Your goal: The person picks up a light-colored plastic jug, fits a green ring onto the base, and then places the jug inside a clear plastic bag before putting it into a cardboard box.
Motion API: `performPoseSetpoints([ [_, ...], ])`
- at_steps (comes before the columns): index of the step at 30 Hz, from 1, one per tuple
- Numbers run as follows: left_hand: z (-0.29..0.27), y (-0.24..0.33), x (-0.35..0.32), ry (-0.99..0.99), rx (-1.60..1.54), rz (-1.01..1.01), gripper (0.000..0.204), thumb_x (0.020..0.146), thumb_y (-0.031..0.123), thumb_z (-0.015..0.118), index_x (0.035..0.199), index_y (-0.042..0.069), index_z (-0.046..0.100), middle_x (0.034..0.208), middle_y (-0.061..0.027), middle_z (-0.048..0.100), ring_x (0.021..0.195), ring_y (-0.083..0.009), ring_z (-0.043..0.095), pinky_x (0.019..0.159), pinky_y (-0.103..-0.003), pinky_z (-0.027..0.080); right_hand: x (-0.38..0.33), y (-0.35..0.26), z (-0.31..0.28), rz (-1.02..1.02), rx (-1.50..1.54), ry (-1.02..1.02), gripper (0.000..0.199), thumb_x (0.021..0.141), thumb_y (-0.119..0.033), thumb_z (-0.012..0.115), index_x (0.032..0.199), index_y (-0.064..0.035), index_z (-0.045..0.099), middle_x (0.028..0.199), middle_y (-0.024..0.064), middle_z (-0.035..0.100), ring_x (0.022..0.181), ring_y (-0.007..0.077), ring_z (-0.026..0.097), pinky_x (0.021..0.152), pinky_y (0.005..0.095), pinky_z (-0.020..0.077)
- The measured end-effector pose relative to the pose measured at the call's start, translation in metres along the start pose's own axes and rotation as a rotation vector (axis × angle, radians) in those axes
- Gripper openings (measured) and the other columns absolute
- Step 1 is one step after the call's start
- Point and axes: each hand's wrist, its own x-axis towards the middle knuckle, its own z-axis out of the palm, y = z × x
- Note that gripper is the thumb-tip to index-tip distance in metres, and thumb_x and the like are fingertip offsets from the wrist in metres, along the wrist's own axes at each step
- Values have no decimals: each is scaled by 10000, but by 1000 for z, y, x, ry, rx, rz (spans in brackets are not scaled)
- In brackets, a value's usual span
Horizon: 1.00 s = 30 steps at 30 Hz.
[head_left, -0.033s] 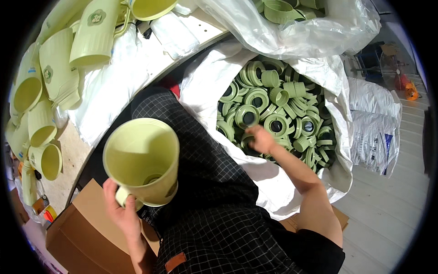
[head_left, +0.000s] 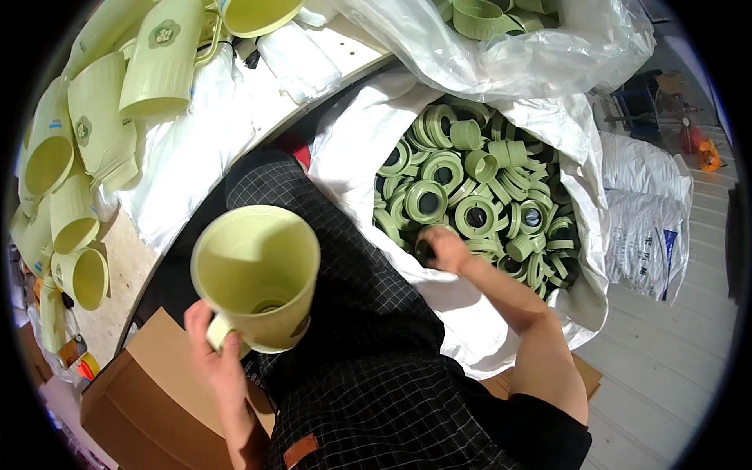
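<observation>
My left hand (head_left: pixel 216 348) is closed round the handle of a large pale green mug (head_left: pixel 254 270). The mug's open mouth faces up, and a dark ring shows at its bottom. Over the near edge of a white woven sack, my right hand (head_left: pixel 445 249) reaches in among green round lids (head_left: pixel 475 216), several of them with dark centres. Its fingers are closed on one green lid (head_left: pixel 424 249), largely covered by the hand. The sack (head_left: pixel 470 309) stands to the right of my lap with its mouth spread wide.
Pale green mugs (head_left: pixel 160 59) lie piled on the table (head_left: pixel 129 258) at the left, beside clear plastic bags (head_left: pixel 180 157). A clear bag (head_left: pixel 540 63) of green parts sits beyond the sack. At lower left is an open cardboard box (head_left: pixel 157 392). White packages (head_left: pixel 646 219) lie on the floor at the right.
My right hand has closed on a lid near the sack's near edge, its fingers shifting slightly down. The mug in my left hand has moved a little to the right.
</observation>
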Motion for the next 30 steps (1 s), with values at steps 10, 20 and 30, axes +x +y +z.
performPoseSetpoints([
  [10, 16, -19, -5, -163, -148, -173, 640, 966, 420, 638, 1418, 12, 442, 1152, -67, 584, 956, -130, 573, 788, -262, 483, -56, -51, 114, 515, 217, 15, 311, 898, -196, 606, 1173, -49, 597, 1143, 170, 617, 1086, 351, 586, 923, 453, 473],
  [20, 14, 17, 7, -179, -115, -218, 488, 931, 154, 649, 1378, 17, 509, 1263, -137, 622, 1144, -216, 604, 996, -344, 466, 1, 44, 113, 604, -78, 456, 490, 712, -328, 843, 1019, 4, 655, 1061, 206, 658, 1050, 394, 586, 971, 508, 429],
  [30, 0, -12, 3, -145, -225, 91, 525, 1002, 419, 546, 1337, 15, 560, 1195, -158, 688, 1096, -279, 673, 959, -365, 502, 15, -47, -53, 224, 606, 426, 331, 838, -145, 759, 1041, 23, 558, 1002, 98, 645, 882, 165, 569, 813, 313, 468],
])
